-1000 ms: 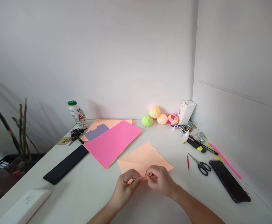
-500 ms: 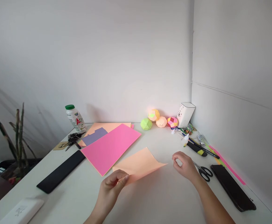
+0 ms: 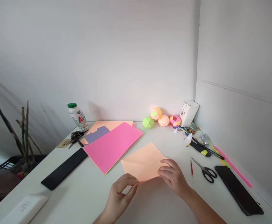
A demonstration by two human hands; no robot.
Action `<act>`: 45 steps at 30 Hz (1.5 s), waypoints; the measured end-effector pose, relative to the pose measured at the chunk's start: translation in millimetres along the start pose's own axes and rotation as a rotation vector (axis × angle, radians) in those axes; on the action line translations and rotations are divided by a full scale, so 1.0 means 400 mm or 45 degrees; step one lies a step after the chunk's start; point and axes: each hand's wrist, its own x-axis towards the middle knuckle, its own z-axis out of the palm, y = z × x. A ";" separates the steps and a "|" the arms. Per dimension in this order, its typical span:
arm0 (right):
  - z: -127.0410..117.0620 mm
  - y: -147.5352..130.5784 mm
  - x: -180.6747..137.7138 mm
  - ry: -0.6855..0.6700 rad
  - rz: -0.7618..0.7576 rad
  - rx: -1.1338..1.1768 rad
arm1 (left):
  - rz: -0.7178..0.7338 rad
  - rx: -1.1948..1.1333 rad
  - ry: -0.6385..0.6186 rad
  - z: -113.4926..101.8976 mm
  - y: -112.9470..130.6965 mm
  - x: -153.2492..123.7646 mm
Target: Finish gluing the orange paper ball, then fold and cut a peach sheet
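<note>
A sheet of peach paper [image 3: 143,161] is held low over the white table, a faint crease line crossing it. My left hand [image 3: 124,191] pinches its near edge between thumb and fingers. At the paper's right side, my right hand [image 3: 173,175] grips the edge, with fingers lying over the top and the thumb partly hidden below. Just behind and to the left lies a pink sheet [image 3: 114,146]. To the right of my right hand are a thin red stick-like tool [image 3: 191,168] and scissors [image 3: 207,172] with black handles.
Several paper polyhedra [image 3: 148,122] stand by the back wall near a white container [image 3: 189,113]. Left are a bottle with a green cap [image 3: 77,116], keys [image 3: 77,137], a long black flat object [image 3: 64,168] and a white box [image 3: 24,208]. A black pouch [image 3: 238,189] lies at right.
My right hand has moved left and taken hold of the peach paper's right edge. The paper looks flatter. The red tool and scissor blades now show. The view has shifted slightly.
</note>
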 end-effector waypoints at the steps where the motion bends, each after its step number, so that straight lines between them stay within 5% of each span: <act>1: -0.001 0.004 -0.001 -0.001 -0.003 0.001 | 0.028 0.024 0.006 -0.003 -0.001 0.001; 13: -0.004 0.075 -0.019 0.029 -0.058 -0.252 | 0.377 0.233 -0.082 -0.014 -0.001 0.002; 31: 0.004 0.179 -0.066 -0.035 0.366 -0.505 | 0.534 0.152 -0.477 0.050 -0.013 -0.020; 33: 0.003 0.181 -0.068 -0.056 0.401 -0.502 | 0.485 0.212 -0.393 0.029 -0.046 -0.005; 38: 0.009 0.180 -0.071 -0.096 0.453 -0.497 | 0.269 0.868 0.220 -0.078 -0.193 0.062; 41: 0.011 0.177 -0.070 -0.112 0.467 -0.503 | 0.167 1.154 0.241 -0.128 -0.258 0.089; 45: 0.007 0.173 -0.068 -0.129 0.473 -0.509 | 0.046 1.309 0.116 -0.127 -0.276 0.097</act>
